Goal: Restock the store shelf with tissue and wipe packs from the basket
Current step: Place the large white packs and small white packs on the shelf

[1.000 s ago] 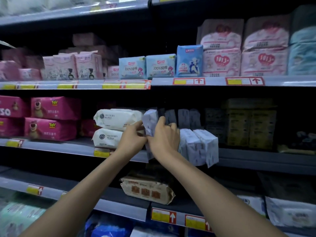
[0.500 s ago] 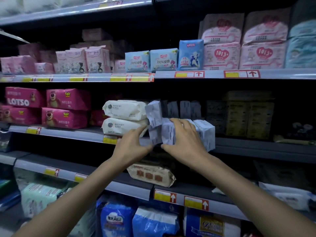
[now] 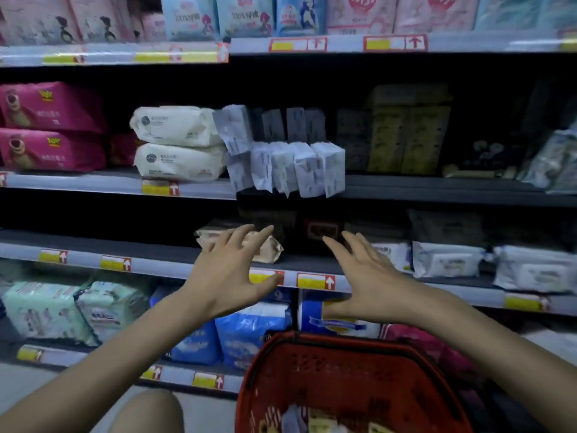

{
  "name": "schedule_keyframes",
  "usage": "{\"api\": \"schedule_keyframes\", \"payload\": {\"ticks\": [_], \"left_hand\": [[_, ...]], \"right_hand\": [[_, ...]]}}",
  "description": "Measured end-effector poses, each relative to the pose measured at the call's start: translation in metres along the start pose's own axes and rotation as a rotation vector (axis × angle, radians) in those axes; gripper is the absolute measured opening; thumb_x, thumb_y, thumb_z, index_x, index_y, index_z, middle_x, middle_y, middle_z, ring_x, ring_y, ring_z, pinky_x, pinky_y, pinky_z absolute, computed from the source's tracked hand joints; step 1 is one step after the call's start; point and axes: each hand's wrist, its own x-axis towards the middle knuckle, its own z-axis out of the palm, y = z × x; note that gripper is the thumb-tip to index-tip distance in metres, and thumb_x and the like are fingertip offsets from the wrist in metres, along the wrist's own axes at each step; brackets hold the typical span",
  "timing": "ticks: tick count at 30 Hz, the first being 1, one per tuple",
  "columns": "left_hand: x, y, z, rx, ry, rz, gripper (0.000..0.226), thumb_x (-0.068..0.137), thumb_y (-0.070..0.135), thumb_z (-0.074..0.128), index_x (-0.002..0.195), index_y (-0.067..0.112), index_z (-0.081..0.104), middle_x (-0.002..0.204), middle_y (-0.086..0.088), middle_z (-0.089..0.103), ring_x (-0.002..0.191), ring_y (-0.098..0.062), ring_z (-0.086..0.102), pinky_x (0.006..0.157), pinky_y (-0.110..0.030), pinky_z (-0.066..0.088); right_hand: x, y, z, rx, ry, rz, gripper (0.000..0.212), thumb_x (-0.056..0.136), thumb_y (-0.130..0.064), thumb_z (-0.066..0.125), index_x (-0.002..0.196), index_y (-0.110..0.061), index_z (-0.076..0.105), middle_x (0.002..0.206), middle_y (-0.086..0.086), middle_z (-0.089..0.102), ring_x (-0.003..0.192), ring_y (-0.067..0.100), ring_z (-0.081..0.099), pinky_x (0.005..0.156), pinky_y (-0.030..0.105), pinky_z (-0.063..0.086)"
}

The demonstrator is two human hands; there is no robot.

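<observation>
While both hands hang empty in front of the shelf, the stock reads as follows, taken left to right from the red basket. Up and left of the basket, two cream wipe packs lie stacked; just right of them stands a row of small white tissue packs, overhanging the shelf edge. The left hand and right hand hover above the basket, fingers spread, gripping nothing. More packs lie blurred in the basket's bottom. Judged light, soft and slick-wrapped; best pinched across the broad faces, as the film may slip.
</observation>
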Motion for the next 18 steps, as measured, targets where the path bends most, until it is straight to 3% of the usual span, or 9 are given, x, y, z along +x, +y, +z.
{"api": "schedule_keyframes", "payload": {"ticks": [5,11,18], "left_hand": [[-0.016,0.022,0.067,-0.017,-0.110,0.068,0.094,0.082,0.085,0.029,0.164,0.039,0.019,0.164,-0.001,0.035,0.148,-0.028,0.035,0.108,-0.051,0.043],[-0.030,0.056,0.158,-0.052,-0.340,0.084,0.098,0.076,0.086,0.024,0.163,0.041,0.018,0.164,0.001,0.032,0.150,-0.025,0.032,0.112,-0.049,0.039],[-0.063,0.077,0.282,-0.040,-0.750,0.051,0.085,0.082,0.076,0.050,0.155,0.033,0.038,0.152,-0.004,0.049,0.137,-0.034,0.050,0.108,-0.048,0.046]], "right_hand": [[-0.019,0.037,0.057,0.008,-0.134,0.055,0.124,0.082,-0.068,0.071,0.161,-0.033,-0.017,0.170,0.005,-0.019,0.157,0.027,-0.017,0.127,0.046,0.010],[-0.028,0.083,0.143,0.066,-0.309,0.114,0.119,0.082,-0.062,0.073,0.164,-0.028,-0.006,0.165,0.006,0.015,0.154,0.028,0.019,0.123,0.040,0.028],[-0.045,0.115,0.235,0.027,-0.547,0.161,0.096,0.091,-0.058,0.064,0.162,-0.023,0.010,0.150,0.009,0.040,0.136,0.032,0.044,0.109,0.042,0.044]]}}
